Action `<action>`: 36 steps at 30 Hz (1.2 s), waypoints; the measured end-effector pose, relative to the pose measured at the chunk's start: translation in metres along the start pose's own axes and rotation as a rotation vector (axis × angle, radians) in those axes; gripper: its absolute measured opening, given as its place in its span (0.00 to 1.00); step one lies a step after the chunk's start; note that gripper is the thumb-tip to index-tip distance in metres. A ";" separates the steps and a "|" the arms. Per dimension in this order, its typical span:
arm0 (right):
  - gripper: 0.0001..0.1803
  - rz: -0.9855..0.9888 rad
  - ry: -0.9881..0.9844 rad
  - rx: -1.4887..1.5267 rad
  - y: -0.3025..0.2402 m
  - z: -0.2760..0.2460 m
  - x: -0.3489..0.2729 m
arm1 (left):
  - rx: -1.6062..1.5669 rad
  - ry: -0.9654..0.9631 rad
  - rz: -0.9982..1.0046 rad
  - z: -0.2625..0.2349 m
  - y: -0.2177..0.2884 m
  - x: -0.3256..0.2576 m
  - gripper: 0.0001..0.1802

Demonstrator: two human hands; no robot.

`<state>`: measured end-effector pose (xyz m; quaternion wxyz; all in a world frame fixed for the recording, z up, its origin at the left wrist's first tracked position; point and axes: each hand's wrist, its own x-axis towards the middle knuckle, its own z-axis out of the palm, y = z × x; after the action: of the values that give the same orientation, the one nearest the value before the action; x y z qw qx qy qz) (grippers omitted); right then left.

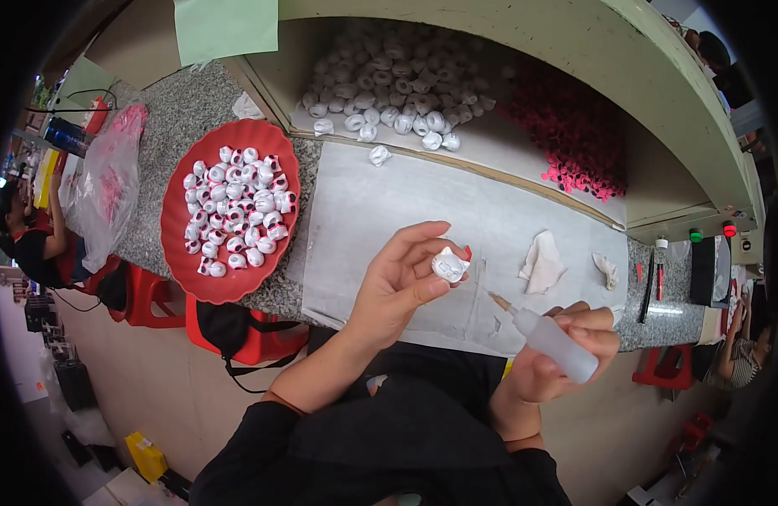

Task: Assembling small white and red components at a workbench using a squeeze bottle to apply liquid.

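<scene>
- The left hand (406, 278) pinches a small white cat-head-shaped piece (450, 265), with a bit of red at its side, between thumb and fingers, above the white sheet (364, 194) covering the middle of the speckled grey stone bench (144, 93).
- The right hand (541, 373) is wrapped around a translucent white plastic squeeze bottle (559, 344), nearer the bench's front edge; its slim brownish tip (500, 301) points at the piece without touching it.
- The step looks like dispensing, probably glue. To do it well, I would steady the piece, bring the tip close to the joining spot and squeeze lightly for one small drop, keeping it off the printed face.
- A crumpled white tissue (542, 263), to the right on the sheet, could serve for wiping the tip.
- Similar pieces fill a red scalloped plastic dish (178, 253) near the front edge, toward the bench's left end.
- No lettering can be made out on the bottle; the piece's fine dark lines resemble a face.
</scene>
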<state>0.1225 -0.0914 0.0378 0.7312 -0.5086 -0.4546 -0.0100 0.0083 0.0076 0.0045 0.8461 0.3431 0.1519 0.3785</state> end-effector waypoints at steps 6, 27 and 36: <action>0.27 0.015 -0.136 0.021 -0.012 -0.002 -0.006 | 0.002 -0.084 -0.004 -0.002 0.002 -0.005 0.19; 0.21 -0.067 -0.102 -0.028 -0.008 0.005 -0.010 | 0.029 -0.096 -0.023 -0.005 -0.001 -0.006 0.18; 0.22 -0.100 -0.105 -0.025 -0.003 0.008 -0.009 | 0.166 -0.128 0.083 -0.006 -0.003 -0.006 0.17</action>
<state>0.1105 -0.0911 0.0340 0.6987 -0.4939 -0.5169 -0.0256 0.0031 0.0047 -0.0015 0.8064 0.4415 0.1140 0.3766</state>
